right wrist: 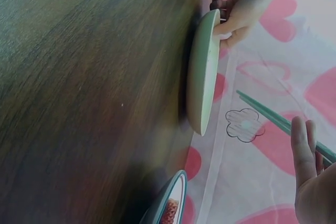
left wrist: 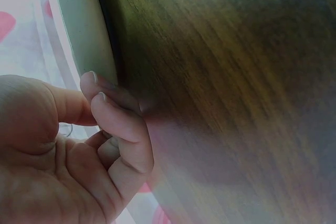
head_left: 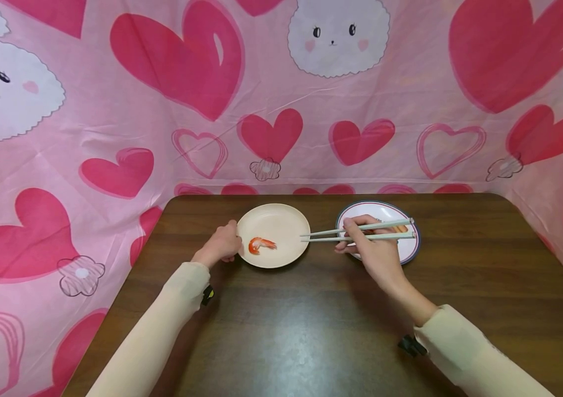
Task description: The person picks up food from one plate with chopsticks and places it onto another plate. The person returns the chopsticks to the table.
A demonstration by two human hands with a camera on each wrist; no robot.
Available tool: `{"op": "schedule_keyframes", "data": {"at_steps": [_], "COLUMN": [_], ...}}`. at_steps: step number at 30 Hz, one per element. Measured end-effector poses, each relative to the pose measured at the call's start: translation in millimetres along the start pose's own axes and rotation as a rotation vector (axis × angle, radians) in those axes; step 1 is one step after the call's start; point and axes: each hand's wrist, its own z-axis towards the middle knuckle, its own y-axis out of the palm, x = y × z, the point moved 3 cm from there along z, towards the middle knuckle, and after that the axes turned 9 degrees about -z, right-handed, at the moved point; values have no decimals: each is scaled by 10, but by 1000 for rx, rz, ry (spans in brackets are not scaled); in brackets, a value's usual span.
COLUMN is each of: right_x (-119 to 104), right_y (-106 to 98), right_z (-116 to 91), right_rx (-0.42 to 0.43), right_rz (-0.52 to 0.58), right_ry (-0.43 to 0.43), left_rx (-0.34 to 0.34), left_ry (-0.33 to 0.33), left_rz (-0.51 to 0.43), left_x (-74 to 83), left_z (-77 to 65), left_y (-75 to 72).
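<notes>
In the head view, a cream plate [head_left: 286, 242] lies on the table with one orange-and-white shrimp [head_left: 262, 245] on its left part. My left hand [head_left: 221, 242] pinches the plate's left rim; in the left wrist view, curled fingers [left wrist: 123, 129] are at the plate's side. My right hand [head_left: 377, 253] holds a pair of pale green chopsticks [head_left: 328, 232], their tips slightly parted at the cream plate's right rim, with nothing between them. Beneath this hand is a white plate with a blue rim [head_left: 412, 256], partly hidden, bearing some food.
The dark wooden table [head_left: 281, 320] ends at the back against a pink cloth [head_left: 306, 99] printed with hearts, which also hangs along both sides. In the right wrist view, reddish textured food [right wrist: 169, 212] shows in the blue-rimmed plate.
</notes>
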Motion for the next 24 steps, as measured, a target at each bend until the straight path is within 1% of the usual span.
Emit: {"op": "schedule_keyframes", "data": {"at_steps": [3,15,24], "right_x": [0,18,13], "right_y": [-16,-80,-138], "right_z": [-6,-22,-28], "right_rx": [3,41,61], "right_rz": [-15,-15,-27], "right_ry": [0,-23,-92], "left_rx": [1,-6,1], "left_ry": [-3,-6,-1], "left_rz": [4,1,6], "left_x": [3,-5,-1], "left_z": [1,-9,0], "left_y": [-2,-2,-8]}}
